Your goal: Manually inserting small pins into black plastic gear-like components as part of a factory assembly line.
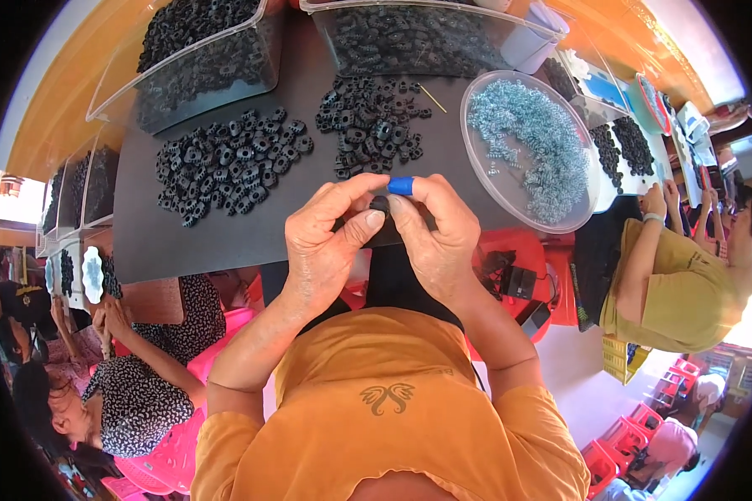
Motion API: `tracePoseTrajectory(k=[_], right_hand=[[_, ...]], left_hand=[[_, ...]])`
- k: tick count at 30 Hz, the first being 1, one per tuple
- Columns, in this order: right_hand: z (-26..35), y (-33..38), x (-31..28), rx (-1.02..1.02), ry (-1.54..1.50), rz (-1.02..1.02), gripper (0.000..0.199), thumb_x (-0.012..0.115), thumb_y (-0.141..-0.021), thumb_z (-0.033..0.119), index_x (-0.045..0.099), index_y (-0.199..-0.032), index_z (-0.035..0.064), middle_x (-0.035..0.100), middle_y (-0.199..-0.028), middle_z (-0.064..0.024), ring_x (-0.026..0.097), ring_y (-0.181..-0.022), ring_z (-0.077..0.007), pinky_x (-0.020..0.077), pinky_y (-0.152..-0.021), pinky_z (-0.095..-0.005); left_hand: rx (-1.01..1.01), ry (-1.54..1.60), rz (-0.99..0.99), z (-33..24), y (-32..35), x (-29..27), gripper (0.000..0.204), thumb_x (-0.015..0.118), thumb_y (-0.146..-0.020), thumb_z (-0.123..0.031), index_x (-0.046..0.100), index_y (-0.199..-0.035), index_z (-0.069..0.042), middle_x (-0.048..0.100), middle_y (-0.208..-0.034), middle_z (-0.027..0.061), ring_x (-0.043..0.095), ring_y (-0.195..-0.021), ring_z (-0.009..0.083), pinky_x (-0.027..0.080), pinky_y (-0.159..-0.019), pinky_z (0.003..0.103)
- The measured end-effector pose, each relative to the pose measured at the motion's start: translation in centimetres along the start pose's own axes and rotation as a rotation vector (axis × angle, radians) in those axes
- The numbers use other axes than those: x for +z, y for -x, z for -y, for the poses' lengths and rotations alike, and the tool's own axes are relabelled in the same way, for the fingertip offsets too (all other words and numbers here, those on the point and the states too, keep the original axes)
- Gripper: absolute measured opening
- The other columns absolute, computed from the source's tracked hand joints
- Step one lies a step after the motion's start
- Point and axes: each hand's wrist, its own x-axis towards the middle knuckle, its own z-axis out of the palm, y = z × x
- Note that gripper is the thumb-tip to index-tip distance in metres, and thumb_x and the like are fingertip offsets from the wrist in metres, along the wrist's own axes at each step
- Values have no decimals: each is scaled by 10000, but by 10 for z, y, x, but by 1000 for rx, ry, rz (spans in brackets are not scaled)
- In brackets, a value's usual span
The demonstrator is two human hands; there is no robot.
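Observation:
Over the near edge of the dark table, my left hand [330,224] is closed, its thumb and index finger pinching a small black plastic part [380,203]. My right hand [437,224] meets it from the other side, thumb and index finger closed right beside the part; what its fingertips hold, if anything, is too small to make out. A blue finger cover [400,185] sits on the right index fingertip. Beyond my hands lie two heaps of black plastic parts, a wider left heap [226,163] and a right heap [368,125].
A round clear tray [503,190] of small metal springs [551,159] stands at the right. Clear bins, a left bin [209,79] and a middle bin [426,42], hold more black parts. A thin stick [433,98] lies nearby. Other people work on both sides.

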Motion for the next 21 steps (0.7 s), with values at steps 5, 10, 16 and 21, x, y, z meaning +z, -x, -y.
tracePoseTrajectory(k=[5, 10, 16, 21], right_hand=[[-3, 7, -1, 30, 3, 72, 158, 636, -838, -50, 629, -984, 9, 532, -769, -15, 486, -655, -84, 396, -570, -215], [7, 3, 4, -168, 88, 76, 266, 724, -682, -38, 601, -914, 7, 603, -803, -94, 542, -675, -269, 442, -586, -339], [2, 0, 10, -375, 210, 58, 278, 733, -658, -16, 612, -908, -21, 598, -861, -125, 548, -716, -285, 464, -605, -352], [1, -1, 7, -405, 199, 73, 263, 713, -660, -35, 605, -900, -29, 598, -847, -128, 551, -711, -280, 464, -575, -345]], left_hand=[[-98, 72, -34, -8, 1, -4, 263, 657, -846, -17, 661, -1108, -28, 563, -805, -14, 503, -721, 85, 441, -696, 196], [-333, 530, -115, 1, -2, -7, 131, 627, -861, 11, 618, -990, 30, 646, -806, 50, 564, -658, 92, 472, -632, 220], [-442, 741, -157, 4, 1, -5, 109, 626, -867, -6, 615, -972, 22, 652, -798, 61, 578, -651, 104, 475, -624, 227], [-417, 628, -97, 4, 6, -8, 96, 636, -865, -26, 616, -948, 20, 656, -796, 53, 600, -655, 104, 476, -612, 214]])
